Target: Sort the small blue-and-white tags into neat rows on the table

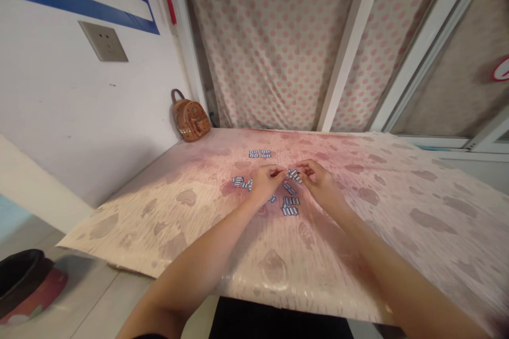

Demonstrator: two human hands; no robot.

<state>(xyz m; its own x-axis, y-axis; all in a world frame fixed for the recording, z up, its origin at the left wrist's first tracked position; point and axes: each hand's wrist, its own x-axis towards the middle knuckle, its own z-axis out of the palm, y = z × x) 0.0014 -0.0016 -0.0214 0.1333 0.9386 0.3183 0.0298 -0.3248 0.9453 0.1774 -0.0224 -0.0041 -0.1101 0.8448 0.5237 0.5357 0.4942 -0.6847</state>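
Note:
Small blue-and-white blocks (pixel 294 175), like little tiles, are bunched between my two hands over the middle of the table. My left hand (pixel 267 183) pinches the left end of this bunch with thumb and forefinger. On its right side, my right hand (pixel 320 183) has its thumb and fingers closed at the blocks' edge. A loose block (pixel 290 188) lies just below, and a stacked group of blocks (pixel 290 206) sits nearer me. More blocks (pixel 238 182) lie left of my left hand, which partly covers them. Farther back stands a neat row of blocks (pixel 260 153).
The table (pixel 139 222) wears a pale, leaf-patterned cover. A small brown backpack (pixel 191 119) rests at its far left corner against the wall. Behind is a dotted curtain (pixel 274 42) with white frames. A dark and red bin (pixel 29 283) stands on the floor at left.

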